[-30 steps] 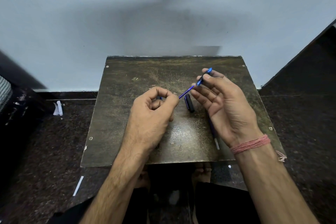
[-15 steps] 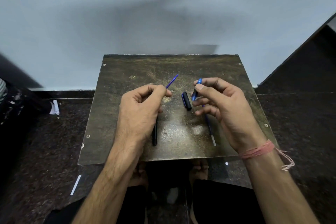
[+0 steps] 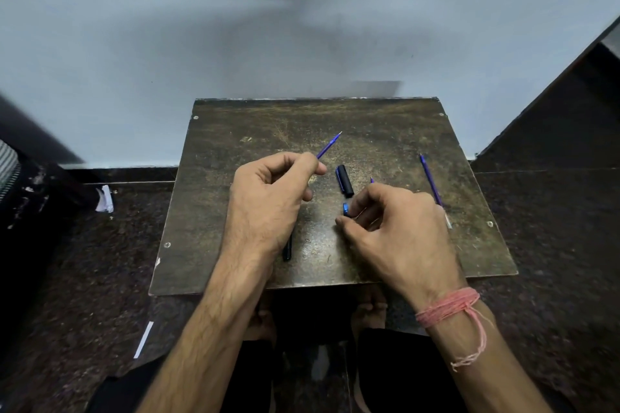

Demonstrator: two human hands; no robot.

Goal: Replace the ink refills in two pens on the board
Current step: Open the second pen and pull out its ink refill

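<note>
My left hand is shut on a thin blue refill, whose tip points up and to the right over the dark board. The end of a black pen barrel shows on the board from under that hand. A black cap lies between my hands. Low on the board, my right hand pinches a small blue pen piece at its fingertips. Just past its knuckles pokes a purple tip. Another blue refill rests on the board to the right of that hand.
The board sits on a dark speckled floor against a pale wall. Scraps of white paper lie on the floor to the left. My knees and feet are under the board's near edge. A dark slanted surface rises on the right.
The refill has come out of the blue part and stays in my left hand. My right hand has dropped to the board with the small blue piece. A refill now lies at the right.
</note>
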